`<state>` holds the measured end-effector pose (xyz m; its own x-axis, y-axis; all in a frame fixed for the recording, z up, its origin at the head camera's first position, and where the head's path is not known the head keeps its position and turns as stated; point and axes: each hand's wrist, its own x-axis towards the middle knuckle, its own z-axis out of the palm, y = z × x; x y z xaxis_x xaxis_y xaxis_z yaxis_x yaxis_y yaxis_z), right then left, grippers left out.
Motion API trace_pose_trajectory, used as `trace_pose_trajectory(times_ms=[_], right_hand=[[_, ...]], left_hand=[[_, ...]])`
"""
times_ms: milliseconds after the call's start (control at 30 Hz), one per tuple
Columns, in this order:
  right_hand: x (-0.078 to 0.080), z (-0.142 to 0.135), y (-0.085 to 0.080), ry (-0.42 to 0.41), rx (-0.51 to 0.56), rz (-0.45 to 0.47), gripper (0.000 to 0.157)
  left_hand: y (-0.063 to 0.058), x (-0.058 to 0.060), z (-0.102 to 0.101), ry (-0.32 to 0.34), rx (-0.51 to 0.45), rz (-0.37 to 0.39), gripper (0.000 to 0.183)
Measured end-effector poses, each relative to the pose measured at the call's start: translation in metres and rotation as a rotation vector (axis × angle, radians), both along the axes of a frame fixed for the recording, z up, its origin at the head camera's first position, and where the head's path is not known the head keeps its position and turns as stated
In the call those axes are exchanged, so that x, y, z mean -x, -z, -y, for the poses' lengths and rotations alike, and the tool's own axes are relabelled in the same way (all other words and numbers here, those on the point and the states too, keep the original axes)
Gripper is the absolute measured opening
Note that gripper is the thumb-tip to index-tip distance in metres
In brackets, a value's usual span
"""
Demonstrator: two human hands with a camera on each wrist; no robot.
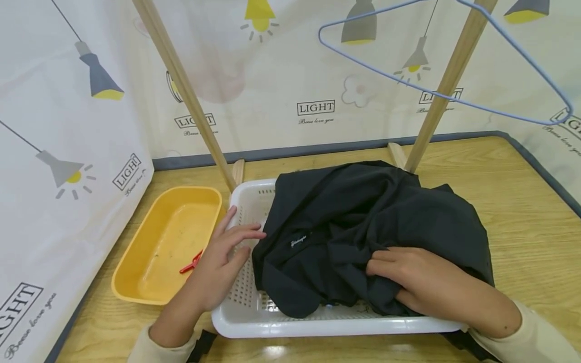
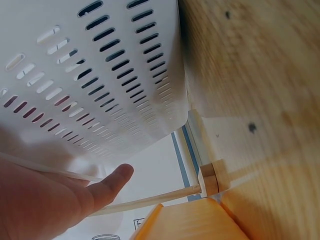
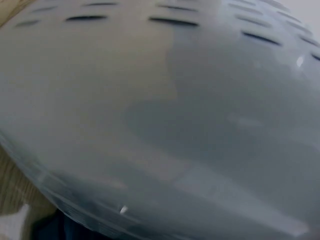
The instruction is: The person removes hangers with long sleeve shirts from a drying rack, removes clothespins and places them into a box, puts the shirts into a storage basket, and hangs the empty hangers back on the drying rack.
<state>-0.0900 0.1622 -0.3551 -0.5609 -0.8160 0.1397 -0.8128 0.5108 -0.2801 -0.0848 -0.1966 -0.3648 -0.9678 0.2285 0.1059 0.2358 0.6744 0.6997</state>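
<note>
A crumpled black garment [image 1: 336, 217] with small white lettering fills much of a white slotted basket [image 1: 254, 330] and drapes over its right side. My right hand [image 1: 417, 277] grips a fold near the front right, its fingertips partly lost in the cloth. At the basket's left rim my left hand [image 1: 222, 262] hovers with fingers spread, the fingertips close to the garment's left edge; whether they touch it I cannot tell. In the left wrist view, that hand [image 2: 55, 205] shows beside the slotted wall [image 2: 115, 65]. Only the basket's outer side [image 3: 150, 115] appears in the right wrist view.
A yellow tub [image 1: 163, 242] holding a red clothespin [image 1: 192, 262] stands left of the basket. Behind rise two wooden posts [image 1: 190, 101], and a blue hanger [image 1: 386, 75] hangs at upper right. Printed cloth walls border the wooden table [image 1: 535, 212].
</note>
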Motion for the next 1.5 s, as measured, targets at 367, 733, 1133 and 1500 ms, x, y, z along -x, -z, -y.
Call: trace_pose_trajectory(times_ms=[367,733,1133,1500], right_hand=[[0.001,0.001,0.001,0.041,-0.009,0.010,0.049],[-0.003,-0.002,-0.007,-0.051,0.247,0.005,0.044],[-0.005,-0.019,-0.036,0.066,0.513,-0.182,0.023],[0.025,-0.045,-0.025,0.458,0.308,-0.206,0.058]], left_hand=[[-0.001,0.001,0.000,0.003,0.012,0.003,0.035],[0.002,-0.001,0.001,-0.001,-0.008,0.006,0.032],[0.001,0.000,0.001,-0.006,0.003,0.003,0.033],[-0.001,-0.001,0.000,-0.004,0.000,0.015,0.033]])
